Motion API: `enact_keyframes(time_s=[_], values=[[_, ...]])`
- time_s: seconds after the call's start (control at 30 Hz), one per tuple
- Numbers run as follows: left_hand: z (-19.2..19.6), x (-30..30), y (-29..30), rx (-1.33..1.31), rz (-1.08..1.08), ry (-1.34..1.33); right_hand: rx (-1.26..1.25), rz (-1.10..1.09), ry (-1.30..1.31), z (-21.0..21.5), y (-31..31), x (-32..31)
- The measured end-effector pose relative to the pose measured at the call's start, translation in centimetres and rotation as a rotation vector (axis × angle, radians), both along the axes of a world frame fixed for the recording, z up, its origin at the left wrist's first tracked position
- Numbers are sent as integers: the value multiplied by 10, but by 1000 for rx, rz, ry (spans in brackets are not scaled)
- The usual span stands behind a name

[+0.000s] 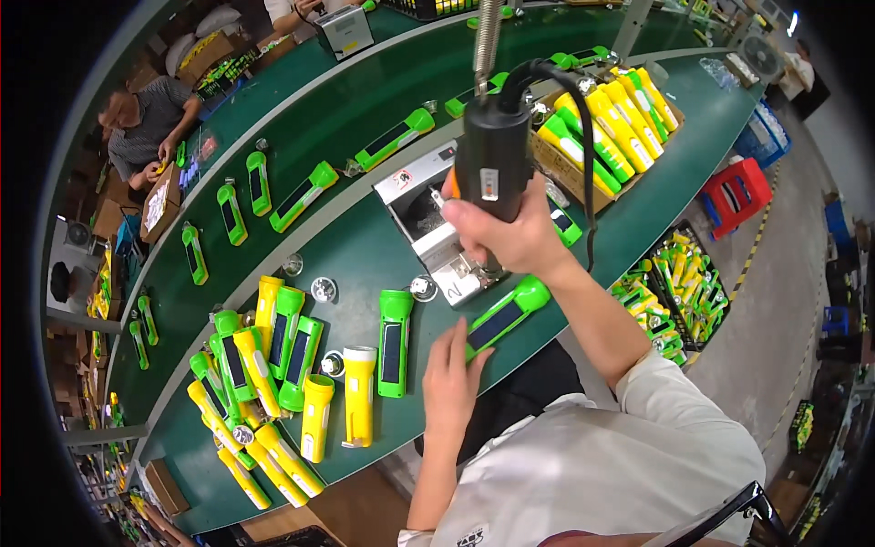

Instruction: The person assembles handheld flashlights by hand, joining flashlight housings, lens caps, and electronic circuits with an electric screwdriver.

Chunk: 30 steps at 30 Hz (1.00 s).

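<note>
My right hand [518, 235] is wrapped around a black electric screwdriver [492, 159] that hangs upright from a coiled spring. Below it lies a green flashlight [507, 317] with a dark solar panel, its head toward the screwdriver. My left hand [450, 376] grips the tail end of this flashlight. Just beyond is a silver screw feeder box [422, 217], partly hidden by the screwdriver and my right hand. Where the screwdriver's tip ends is hard to make out. Left of my left hand another green flashlight [394, 345] and a yellow flashlight body [359, 392] lie on the green bench [351, 273].
Several yellow and green flashlights [239, 360] are heaped at the left. A cardboard box [606, 187] of flashlights stands at the right. Behind the bench, a conveyor belt [301, 146] carries flashlights. A full crate [688, 287] and a red stool [736, 196] are on the floor. A co-worker [150, 123] sits opposite.
</note>
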<state>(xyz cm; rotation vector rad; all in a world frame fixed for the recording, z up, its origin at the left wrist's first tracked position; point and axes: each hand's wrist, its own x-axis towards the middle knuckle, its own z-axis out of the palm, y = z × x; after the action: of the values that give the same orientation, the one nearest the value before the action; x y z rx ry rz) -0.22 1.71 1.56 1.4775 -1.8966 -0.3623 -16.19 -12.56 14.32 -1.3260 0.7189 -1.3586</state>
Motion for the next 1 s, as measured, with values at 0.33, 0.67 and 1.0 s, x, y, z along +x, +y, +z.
enact_keyframes(time_s=[0.33, 0.67, 1.0], values=[[-2, 17, -8, 43, -38, 214, 12, -21, -254, -14, 37, 9], [-11, 19, -6, 97, 14, 295, -169, 150, -84, -57, 48, 39], [-10, 21, -8, 79, 16, 315, -146, 140, -10, -74, 52, 44]])
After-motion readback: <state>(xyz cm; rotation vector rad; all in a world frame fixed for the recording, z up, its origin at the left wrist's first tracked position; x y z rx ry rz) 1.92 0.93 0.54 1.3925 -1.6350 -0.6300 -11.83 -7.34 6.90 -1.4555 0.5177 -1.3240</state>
